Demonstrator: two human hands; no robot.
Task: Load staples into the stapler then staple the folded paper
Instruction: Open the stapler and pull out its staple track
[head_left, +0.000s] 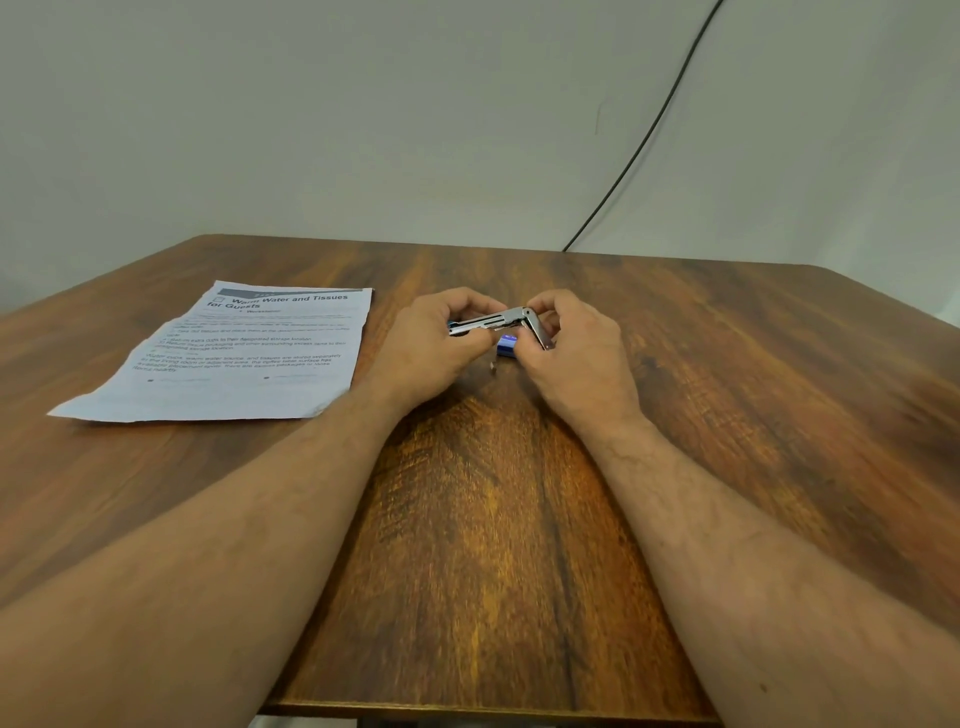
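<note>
Wooden table (493, 519), printed paper (234, 358) at left, blue box (506, 345) mid-table

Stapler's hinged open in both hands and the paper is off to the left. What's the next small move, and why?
Probably seat a staple strip in the open stapler. The left hand holds the channel end, the right hand holds the swung-open arm, and the blue staple box lies just below. Whether staples are already in cannot be seen. The paper lies untouched.

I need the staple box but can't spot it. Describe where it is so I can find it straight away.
On the brown wooden table, look between the two hands at the centre. Just below the opened silver metal stapler they hold lies a small blue box, partly hidden by the right hand. It is the only blue block there; the printed white paper sheet lies far left.
</note>
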